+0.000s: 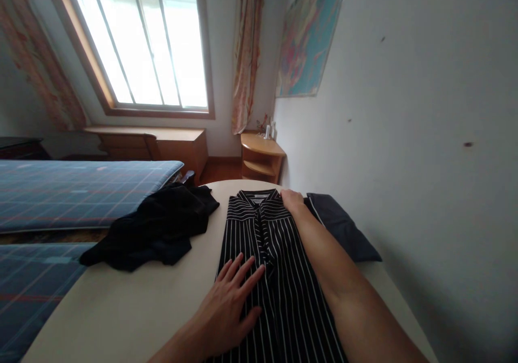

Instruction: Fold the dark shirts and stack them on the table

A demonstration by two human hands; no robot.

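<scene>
A black shirt with white stripes [287,276] lies front side up on the table, its collar at the far end and its sides folded in. Spread flat on the left front of the shirt is my left hand [232,303], fingers apart and holding nothing. My right hand [291,198] reaches to the shirt's far right shoulder beside the collar. Its fingers are bent at the cloth there, and the fingertips are mostly hidden. The shirt's lower end runs out of view at the bottom.
A crumpled black garment [162,223] lies on the left of the round white table [133,298]. A folded dark garment [340,225] is at the right, near the wall. Beds with blue plaid covers [81,190] stand left; a corner shelf [263,147] stands beyond.
</scene>
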